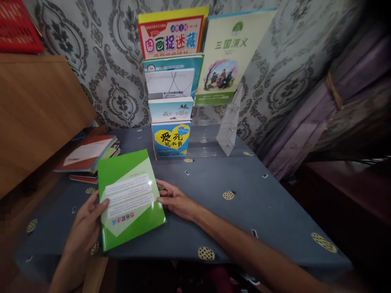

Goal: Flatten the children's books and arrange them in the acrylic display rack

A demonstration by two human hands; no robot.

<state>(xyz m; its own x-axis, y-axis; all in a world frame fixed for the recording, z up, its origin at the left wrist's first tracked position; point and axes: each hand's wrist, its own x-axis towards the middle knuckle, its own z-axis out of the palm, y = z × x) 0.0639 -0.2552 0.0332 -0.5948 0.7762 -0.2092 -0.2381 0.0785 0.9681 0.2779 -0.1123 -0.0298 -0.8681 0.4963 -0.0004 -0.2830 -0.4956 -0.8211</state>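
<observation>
Between my two hands is a green book [131, 162], its printed text upside down to me, held tilted over the near left of the table. My left hand [87, 221] grips its left edge with the thumb on the cover. On the opposite edge, my right hand [177, 201] pinches the book with thumb in front and fingers behind. Beyond it stands a clear tiered book rack [227, 126]. Its left column holds several books, with a blue book with a yellow heart [171, 139] lowest. A pale green book [233, 53] leans at the rack's upper right.
A stack of books [88, 154] lies at the table's left, near a wooden cabinet [39, 97]. The table wears a grey-blue pineapple-print cloth [244, 211]. Patterned wallpaper [116, 53] is close behind the rack, and a tied curtain [305, 118] hangs at right.
</observation>
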